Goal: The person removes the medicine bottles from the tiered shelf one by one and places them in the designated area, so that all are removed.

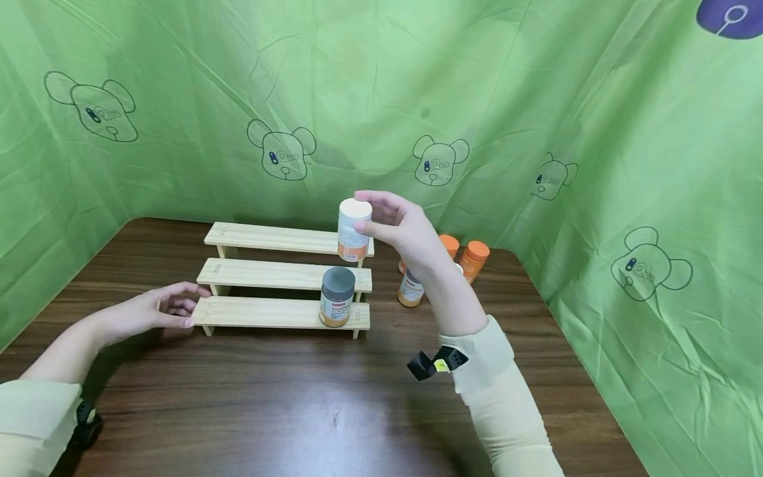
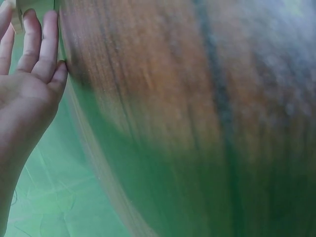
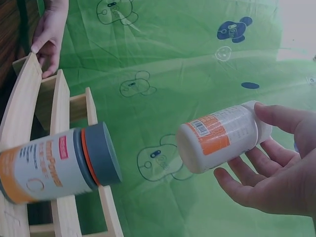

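A three-step wooden rack (image 1: 262, 313) stands on the table. My left hand (image 1: 146, 310) is at its left end, the thumb at the lowest step's corner and the fingers bent against the side; the right wrist view shows this hand (image 3: 49, 37) holding that end. In my right hand (image 1: 405, 228) is a white pill bottle (image 3: 217, 136) with an orange and white label, pinched near its cap. It is upright in the head view, over the top step's right end; any gap beneath is hard to judge. A grey-lidded jar (image 1: 336, 298) stands on the lowest step's right end.
Right of the rack, partly behind my right forearm, is a group of bottles: a grey-and-white labelled one (image 1: 410, 290) and orange ones (image 1: 475, 260). Green cloth (image 1: 357, 86) with bear outlines hangs behind and beside the dark wooden table (image 1: 268, 404).
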`<state>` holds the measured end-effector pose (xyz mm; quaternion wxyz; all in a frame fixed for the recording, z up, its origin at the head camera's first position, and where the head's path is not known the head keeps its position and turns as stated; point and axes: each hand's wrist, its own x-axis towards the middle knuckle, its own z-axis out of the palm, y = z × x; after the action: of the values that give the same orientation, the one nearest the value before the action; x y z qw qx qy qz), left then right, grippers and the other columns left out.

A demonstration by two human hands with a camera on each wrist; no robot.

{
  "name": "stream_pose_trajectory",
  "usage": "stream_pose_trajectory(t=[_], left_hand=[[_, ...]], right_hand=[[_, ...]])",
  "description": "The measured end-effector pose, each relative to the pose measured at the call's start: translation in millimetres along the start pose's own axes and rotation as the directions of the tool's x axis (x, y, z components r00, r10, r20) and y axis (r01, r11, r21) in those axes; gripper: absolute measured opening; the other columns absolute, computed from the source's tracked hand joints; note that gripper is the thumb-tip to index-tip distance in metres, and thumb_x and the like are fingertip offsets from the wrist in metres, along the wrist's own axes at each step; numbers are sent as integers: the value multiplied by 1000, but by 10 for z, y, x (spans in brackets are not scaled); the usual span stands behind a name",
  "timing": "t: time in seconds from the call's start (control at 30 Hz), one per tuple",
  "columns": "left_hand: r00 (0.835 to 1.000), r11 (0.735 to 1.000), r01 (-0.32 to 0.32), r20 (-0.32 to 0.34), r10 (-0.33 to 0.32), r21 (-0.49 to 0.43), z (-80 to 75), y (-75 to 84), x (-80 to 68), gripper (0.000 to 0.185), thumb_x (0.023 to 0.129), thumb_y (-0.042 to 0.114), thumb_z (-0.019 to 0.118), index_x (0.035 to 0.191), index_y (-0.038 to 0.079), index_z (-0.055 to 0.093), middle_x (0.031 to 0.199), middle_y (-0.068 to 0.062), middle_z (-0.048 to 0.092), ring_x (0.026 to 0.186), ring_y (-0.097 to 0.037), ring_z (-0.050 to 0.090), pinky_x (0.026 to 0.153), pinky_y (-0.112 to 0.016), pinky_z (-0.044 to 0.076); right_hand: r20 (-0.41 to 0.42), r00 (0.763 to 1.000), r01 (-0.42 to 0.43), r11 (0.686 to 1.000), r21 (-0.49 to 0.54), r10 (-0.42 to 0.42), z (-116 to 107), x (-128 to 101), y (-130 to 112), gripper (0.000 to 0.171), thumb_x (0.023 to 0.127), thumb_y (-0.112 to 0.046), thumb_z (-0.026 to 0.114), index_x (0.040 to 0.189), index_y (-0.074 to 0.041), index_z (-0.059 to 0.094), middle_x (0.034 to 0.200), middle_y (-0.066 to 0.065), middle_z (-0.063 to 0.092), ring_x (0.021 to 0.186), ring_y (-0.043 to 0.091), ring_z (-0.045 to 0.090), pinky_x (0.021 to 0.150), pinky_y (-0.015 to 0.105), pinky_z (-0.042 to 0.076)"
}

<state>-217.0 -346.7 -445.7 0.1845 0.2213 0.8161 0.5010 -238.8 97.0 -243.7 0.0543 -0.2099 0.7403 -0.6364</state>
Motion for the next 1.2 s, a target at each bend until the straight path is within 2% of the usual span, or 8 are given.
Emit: stream_pose_trajectory(t=[0.33, 0.5, 0.67, 1.2], left_hand=[[1000, 1000, -18, -4, 18, 11, 8, 9, 3, 52, 91, 7, 61, 136, 1, 37, 110, -16, 62, 97, -10, 61, 77, -22, 47], [1000, 1000, -22, -7, 22, 18, 14, 23, -4, 53, 90, 7, 61, 137, 0, 37, 108, -16, 63, 95, -11, 62, 77, -22, 47], [1000, 1000, -20, -8, 20, 19, 7, 6, -8, 52, 91, 8, 60, 137, 1, 37, 106, -14, 64, 94, -12, 62, 76, -22, 47], [1000, 1000, -5, -6, 5, 17, -1, -22, 2, 53, 91, 9, 61, 138, 1, 37, 105, -14, 63, 94, -13, 62, 77, -24, 47]], right_hand=[[-25, 1000, -12, 1000, 20, 12, -237, -121, 5, 49, 81, -9, 72, 128, -13, 58, 121, 4, 63, 113, 20, 56, 99, 37, 40], [-39, 999, -19, 999, 35, 20, -360, -171, 6, 49, 82, -8, 72, 128, -13, 58, 118, 4, 63, 110, 19, 57, 94, 33, 43], [-50, 999, 3, 1000, 19, -2, -491, -219, 1, 47, 82, -6, 71, 127, -13, 59, 116, 2, 64, 109, 18, 58, 90, 30, 46], [-73, 997, 38, 996, 83, -31, -984, -450, 137, 48, 82, 2, 68, 128, -7, 56, 115, 0, 65, 109, 15, 59, 89, 27, 47]])
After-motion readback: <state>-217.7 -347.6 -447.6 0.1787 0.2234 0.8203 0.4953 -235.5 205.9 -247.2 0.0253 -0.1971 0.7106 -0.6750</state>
